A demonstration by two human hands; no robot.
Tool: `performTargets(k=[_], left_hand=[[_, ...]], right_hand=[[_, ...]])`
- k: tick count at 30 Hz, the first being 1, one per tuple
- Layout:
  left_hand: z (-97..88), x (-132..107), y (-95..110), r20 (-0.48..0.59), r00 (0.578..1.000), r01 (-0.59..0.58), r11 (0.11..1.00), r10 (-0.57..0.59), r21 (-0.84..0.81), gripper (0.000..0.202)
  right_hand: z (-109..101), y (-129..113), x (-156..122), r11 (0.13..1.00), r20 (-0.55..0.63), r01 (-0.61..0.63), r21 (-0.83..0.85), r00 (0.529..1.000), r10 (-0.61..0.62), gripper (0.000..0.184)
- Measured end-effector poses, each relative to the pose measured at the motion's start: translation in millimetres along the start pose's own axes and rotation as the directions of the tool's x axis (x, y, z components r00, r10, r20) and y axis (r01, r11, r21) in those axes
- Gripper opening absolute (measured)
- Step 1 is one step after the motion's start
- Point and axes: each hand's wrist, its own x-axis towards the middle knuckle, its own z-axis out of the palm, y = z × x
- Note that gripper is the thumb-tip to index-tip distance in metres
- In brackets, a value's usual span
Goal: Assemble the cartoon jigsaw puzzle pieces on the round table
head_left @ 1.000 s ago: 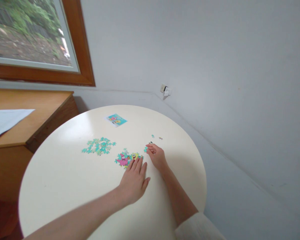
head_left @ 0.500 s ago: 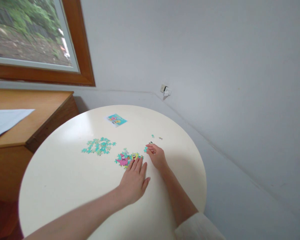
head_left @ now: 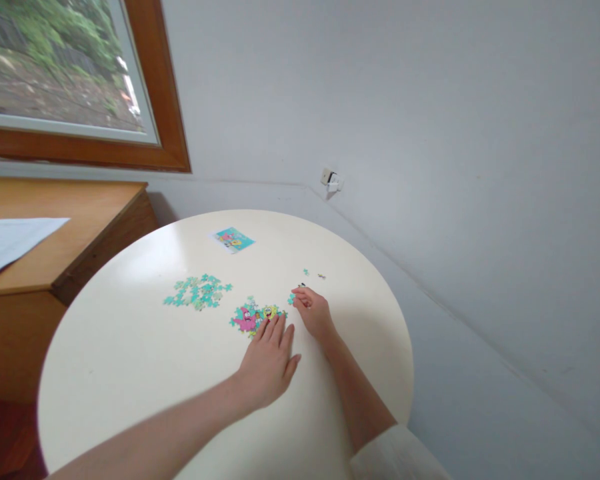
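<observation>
A partly joined jigsaw puzzle (head_left: 247, 319) with a pink figure and a yellow one lies on the round white table. My left hand (head_left: 270, 363) rests flat over its lower right part, fingers stretched, hiding some of it. Just to the right, my right hand (head_left: 313, 310) is closed in a pinch at a teal puzzle piece (head_left: 291, 299); the fingers partly hide it. Beyond those fingertips another piece with dark markings (head_left: 302, 285) shows in part. Farther back are a small teal piece (head_left: 306, 272) and a small dark-looking piece (head_left: 321, 276).
Loose teal and pale green puzzle pieces (head_left: 200, 292) form a spread pile on the left of the table (head_left: 130, 373). A reference picture card (head_left: 234, 240) lies near the far edge. A wooden cabinet (head_left: 95, 233) stands at left; a wall socket with a plug (head_left: 333, 181) is behind.
</observation>
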Motion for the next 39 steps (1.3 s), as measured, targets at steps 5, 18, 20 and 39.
performTargets(k=[5, 18, 20, 39], left_hand=[[-1.6, -0.2, -0.3, 0.005, 1.000, -0.012, 1.000, 0.011, 0.021, 0.053], [-2.6, 0.3, 0.8, 0.015, 1.000, -0.002, 1.000, 0.001, 0.012, 0.052], [-2.4, 0.3, 0.8, 0.022, 1.000, 0.002, 1.000, -0.002, 0.009, 0.052], [0.9, -1.0, 0.8, -0.043, 0.999, -0.008, 0.998, 0.010, 0.057, 0.053]], right_hand=[[0.6, 1.3, 0.1, 1.000, 0.007, -0.009, 0.007, 1.000, 0.009, 0.019], [1.1, -1.3, -0.2, 1.000, 0.002, -0.003, 0.007, 1.000, 0.003, 0.019], [1.0, -2.6, -0.6, 1.000, 0.005, 0.003, 0.005, 1.000, -0.003, 0.019], [0.6, -7.1, -1.3, 1.000, 0.028, 0.018, 0.010, 0.999, -0.018, 0.018]])
